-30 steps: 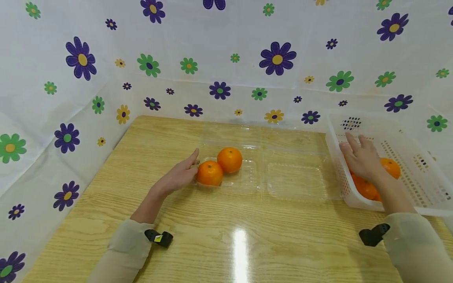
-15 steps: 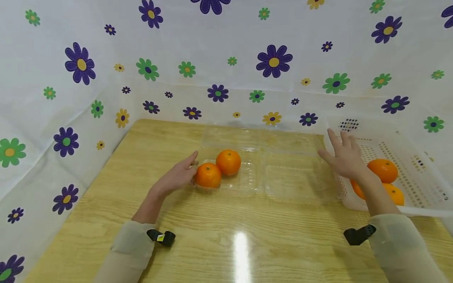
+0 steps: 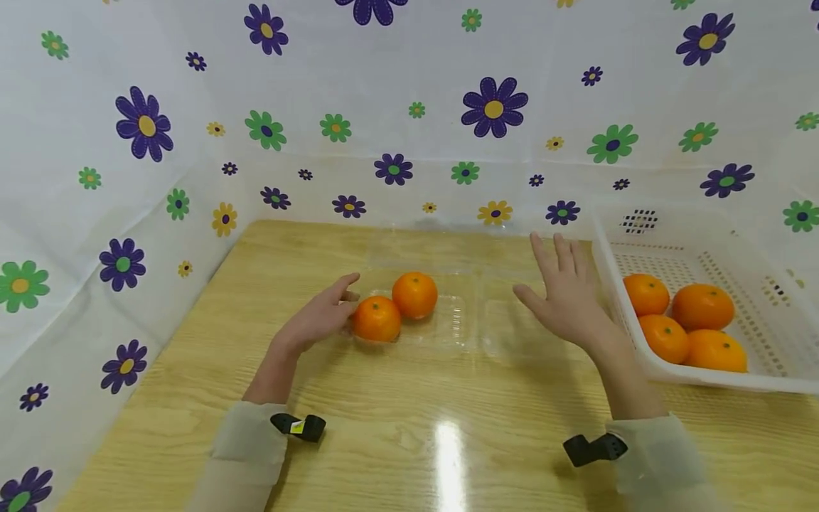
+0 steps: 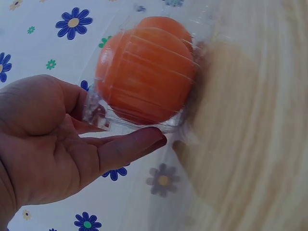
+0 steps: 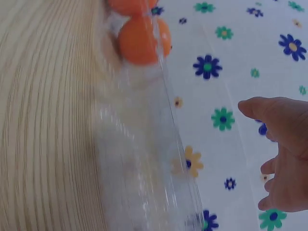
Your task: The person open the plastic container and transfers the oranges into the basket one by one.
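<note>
Two oranges [image 3: 415,295] sit side by side in the left clear plastic container [image 3: 441,338]. My left hand [image 3: 321,314] pinches that container's left edge, its fingers close beside the nearer orange [image 3: 376,319]; the left wrist view shows the thumb and fingers at the plastic wall, below an orange [image 4: 149,72]. My right hand [image 3: 566,302] hovers with fingers spread over the right clear container [image 3: 505,341], holding nothing. In the right wrist view the same hand [image 5: 288,151] is beside the plastic rim.
A white perforated basket [image 3: 790,380] on the right holds several oranges [image 3: 702,307] near its left end. The containers' clear lids [image 3: 416,249] stand raised at the back. A flowered cloth [image 3: 288,85] surrounds the wooden table [image 3: 384,427] behind and on the left.
My right hand has moved left, out of the basket, carrying nothing, and now hangs over the right container. My left hand has stayed at the left container, and its two oranges have not moved.
</note>
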`<action>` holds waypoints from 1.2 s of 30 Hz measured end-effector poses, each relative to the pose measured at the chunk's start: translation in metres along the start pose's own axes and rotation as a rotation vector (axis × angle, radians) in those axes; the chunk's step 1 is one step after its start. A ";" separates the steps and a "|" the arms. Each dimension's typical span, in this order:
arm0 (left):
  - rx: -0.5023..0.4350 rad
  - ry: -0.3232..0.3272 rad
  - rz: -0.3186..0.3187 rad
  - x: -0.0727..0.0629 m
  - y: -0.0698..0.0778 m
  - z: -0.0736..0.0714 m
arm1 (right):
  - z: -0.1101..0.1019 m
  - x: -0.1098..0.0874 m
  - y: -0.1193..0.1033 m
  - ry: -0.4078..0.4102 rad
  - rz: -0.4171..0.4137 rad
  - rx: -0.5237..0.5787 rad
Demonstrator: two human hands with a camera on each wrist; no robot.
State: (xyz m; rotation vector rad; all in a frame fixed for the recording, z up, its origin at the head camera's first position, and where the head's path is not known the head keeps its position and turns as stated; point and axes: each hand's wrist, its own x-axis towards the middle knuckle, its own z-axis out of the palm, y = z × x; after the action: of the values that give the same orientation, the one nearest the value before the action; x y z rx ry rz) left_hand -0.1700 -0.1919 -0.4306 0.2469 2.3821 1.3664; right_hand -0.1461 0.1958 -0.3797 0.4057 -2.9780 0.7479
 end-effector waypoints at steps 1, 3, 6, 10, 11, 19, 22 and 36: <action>0.000 0.005 -0.003 0.000 0.002 -0.001 | 0.003 0.002 -0.005 0.001 -0.013 0.007; 0.000 0.013 -0.017 -0.001 0.005 -0.003 | 0.011 0.006 -0.015 0.001 -0.035 0.015; 0.027 0.015 -0.025 -0.001 0.009 -0.004 | 0.021 0.011 -0.027 -0.008 -0.052 0.027; 0.050 0.041 -0.025 -0.003 0.008 -0.004 | 0.031 0.015 -0.046 -0.029 -0.091 0.088; 0.052 0.050 -0.027 -0.004 0.008 -0.005 | 0.033 0.016 -0.051 -0.035 -0.102 0.104; 0.031 0.009 0.003 -0.005 0.006 -0.007 | 0.052 0.011 -0.070 -0.076 -0.108 0.183; 0.025 -0.017 0.029 -0.002 0.006 -0.005 | 0.057 0.008 -0.073 -0.075 -0.111 0.200; 0.008 -0.034 0.044 0.001 -0.005 -0.008 | 0.080 0.006 -0.091 -0.133 -0.145 0.216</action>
State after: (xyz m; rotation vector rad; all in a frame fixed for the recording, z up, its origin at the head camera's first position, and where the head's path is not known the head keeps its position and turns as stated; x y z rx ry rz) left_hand -0.1736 -0.2004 -0.4315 0.3233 2.3676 1.3617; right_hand -0.1266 0.0799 -0.4079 0.7011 -2.9541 1.0687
